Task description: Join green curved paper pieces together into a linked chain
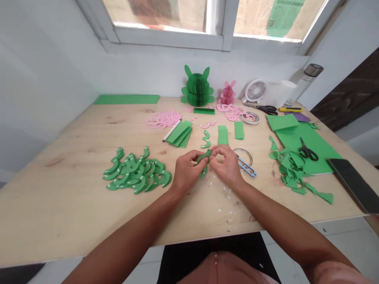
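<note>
Between my two hands is a curved green paper piece (203, 156). My left hand (188, 169) pinches it, thumb in front. At its right end the fingertips of my right hand (226, 165) are pressed together on it. Another green piece shows partly below, by my left fingers. Just beyond my hands lie wavy green paper pieces (205, 139) with white tabs. To the left spreads a heap of curved green paper pieces (136, 173) with white strips. A light blue cutter (247, 165) and a roll of tape (247, 152) lie beside my right hand.
Green paper scraps (291, 169), black scissors (308, 150) and a phone (353, 183) lie at the right. Folded green cards (181, 135) and pink paper pieces (166, 119) are farther back. A green honeycomb paper figure (197, 88), a smaller pink figure (227, 94) and a fan (255, 90) stand by the wall.
</note>
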Tool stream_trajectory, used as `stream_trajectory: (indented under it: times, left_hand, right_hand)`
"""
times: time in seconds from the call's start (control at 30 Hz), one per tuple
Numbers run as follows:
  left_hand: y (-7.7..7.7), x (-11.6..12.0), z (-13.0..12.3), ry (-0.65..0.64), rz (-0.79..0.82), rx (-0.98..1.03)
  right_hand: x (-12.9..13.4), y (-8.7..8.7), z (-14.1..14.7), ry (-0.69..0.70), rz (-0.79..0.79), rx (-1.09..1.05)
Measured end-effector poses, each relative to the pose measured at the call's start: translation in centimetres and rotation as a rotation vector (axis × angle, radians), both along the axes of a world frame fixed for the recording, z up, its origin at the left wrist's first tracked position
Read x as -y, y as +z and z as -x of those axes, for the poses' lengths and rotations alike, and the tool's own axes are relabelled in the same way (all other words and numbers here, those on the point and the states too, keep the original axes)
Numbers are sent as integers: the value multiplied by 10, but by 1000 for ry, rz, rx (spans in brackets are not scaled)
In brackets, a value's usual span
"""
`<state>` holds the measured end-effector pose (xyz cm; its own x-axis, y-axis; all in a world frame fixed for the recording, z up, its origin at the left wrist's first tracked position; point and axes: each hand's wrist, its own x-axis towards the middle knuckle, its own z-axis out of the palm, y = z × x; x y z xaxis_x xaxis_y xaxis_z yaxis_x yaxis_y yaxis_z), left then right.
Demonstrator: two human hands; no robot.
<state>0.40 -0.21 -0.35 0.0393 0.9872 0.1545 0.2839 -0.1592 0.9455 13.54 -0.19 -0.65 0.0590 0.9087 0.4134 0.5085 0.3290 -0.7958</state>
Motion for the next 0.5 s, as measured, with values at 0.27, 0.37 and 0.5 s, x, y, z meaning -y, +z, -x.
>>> stream_trajectory:
  times: [0.27, 0.37, 0.5]
  left_hand:
    - [2, -5, 0, 4, 278, 276]
    - [6, -5, 1, 18, 340, 370]
    - [8, -5, 3, -7, 397, 493]
  right_hand:
    - [-2, -1, -3, 1, 56, -45]
    - [-3, -2, -5, -12, 60, -65]
    - [-4, -2, -7, -42, 68, -76]
